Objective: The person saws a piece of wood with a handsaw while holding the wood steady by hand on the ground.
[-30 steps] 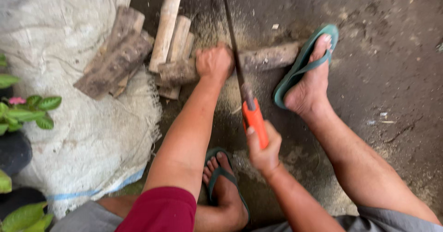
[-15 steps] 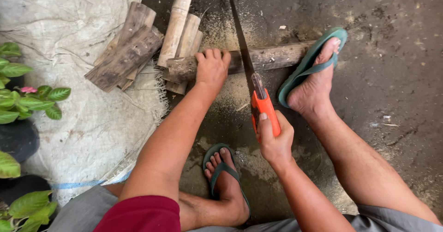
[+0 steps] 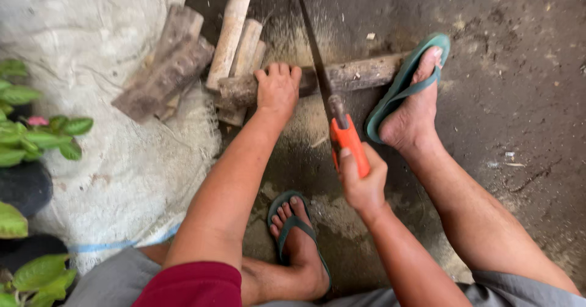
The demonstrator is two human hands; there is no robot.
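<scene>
The left hand presses flat, fingers spread, on the log lying across the floor beside cut wood pieces, the right foot pins its far end, and the right hand, fingers clamped on the orange handle, holds the saw with its blade across the log.

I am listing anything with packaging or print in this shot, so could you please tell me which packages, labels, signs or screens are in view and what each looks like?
Woven sack: the only packaging, spread flat on the ground at the left under the cut wood pieces; off-white, crumpled, with a thin blue stripe near its lower edge.
Labels, signs, screens: none in view.
</scene>
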